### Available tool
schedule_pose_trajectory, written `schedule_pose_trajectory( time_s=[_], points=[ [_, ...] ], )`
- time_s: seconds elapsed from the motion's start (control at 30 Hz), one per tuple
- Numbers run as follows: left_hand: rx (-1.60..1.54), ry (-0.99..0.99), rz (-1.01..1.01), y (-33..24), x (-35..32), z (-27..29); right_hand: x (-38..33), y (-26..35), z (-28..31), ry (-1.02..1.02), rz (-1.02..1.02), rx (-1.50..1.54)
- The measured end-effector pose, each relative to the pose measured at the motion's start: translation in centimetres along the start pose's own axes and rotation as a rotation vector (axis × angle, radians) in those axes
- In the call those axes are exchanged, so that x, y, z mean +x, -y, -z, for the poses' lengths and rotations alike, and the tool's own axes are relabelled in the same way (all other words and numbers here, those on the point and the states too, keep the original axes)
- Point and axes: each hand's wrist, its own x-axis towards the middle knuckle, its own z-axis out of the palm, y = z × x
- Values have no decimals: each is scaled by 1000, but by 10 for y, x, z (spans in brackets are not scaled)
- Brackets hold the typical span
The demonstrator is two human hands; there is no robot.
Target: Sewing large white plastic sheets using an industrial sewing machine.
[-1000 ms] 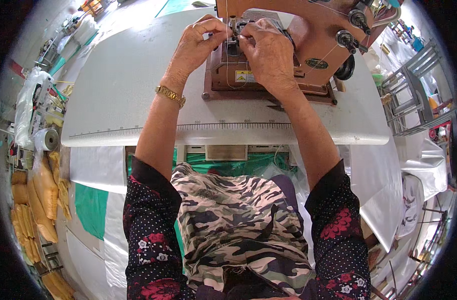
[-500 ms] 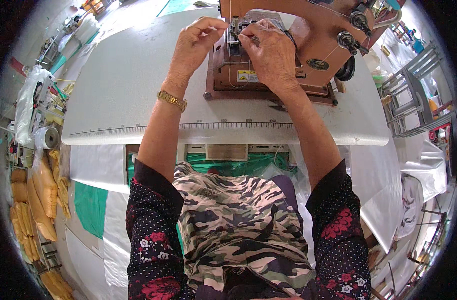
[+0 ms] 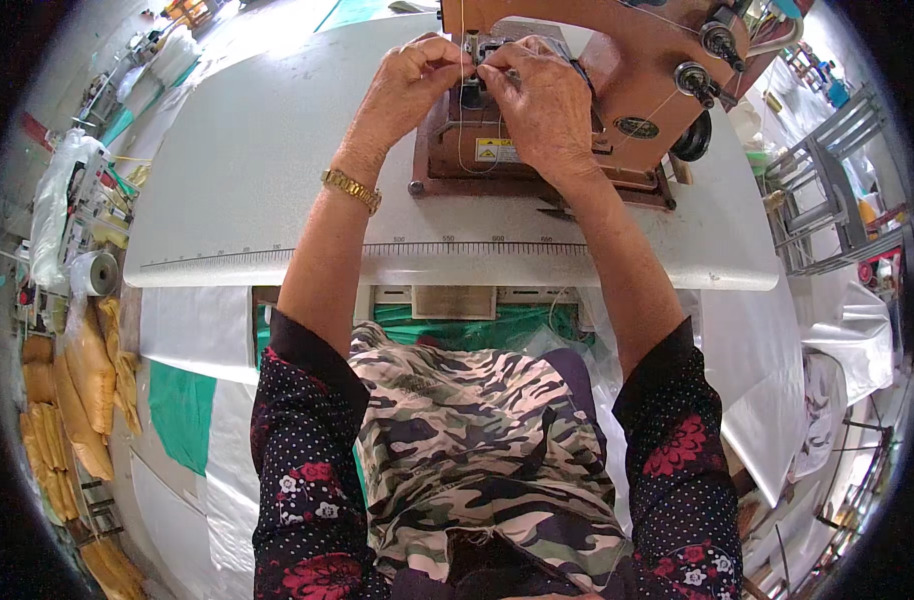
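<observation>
My left hand point(image 3: 409, 88) is pinched, thumb against forefinger, beside the needle area of a brown sewing machine point(image 3: 617, 80). My right hand point(image 3: 545, 105) pinches from the other side, its fingertips almost touching the left ones. A thin pale thread point(image 3: 461, 140) runs down at the fingertips, hangs in a loop before the machine's front and rises toward my right hand. Both pinches appear closed on this thread, though the fingers cover its ends. The needle and presser foot are mostly hidden behind the fingers.
The machine stands on a pale table point(image 3: 257, 170) with a printed ruler scale along its near edge. Small dark snips point(image 3: 557, 212) lie by the machine base. Camouflage cloth point(image 3: 487, 440) covers my lap. A grey metal rack point(image 3: 827, 190) stands at right; yellow bundles point(image 3: 87, 390) at left.
My left hand has moved right and slightly down, bringing its fingertips to the needle area next to my right hand's. The right hand has barely moved.
</observation>
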Motion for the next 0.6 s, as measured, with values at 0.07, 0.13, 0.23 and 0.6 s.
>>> schedule_pose_trajectory(
  time_s=[0.07, 0.13, 0.23, 0.6],
  points=[
    [62, -22, -10, -2, -2, -1, 1, 1, 1, 12, -10, 3],
    [29, -23, -56, -1, -1, 2, 1, 2, 2, 25, -19, 6],
    [50, -15, -68, -1, -2, 3, 2, 3, 2, 34, -63, 39],
    [-127, -183, -101, 4, -8, 12, 3, 1, 5, 74, -161, 211]
  ],
)
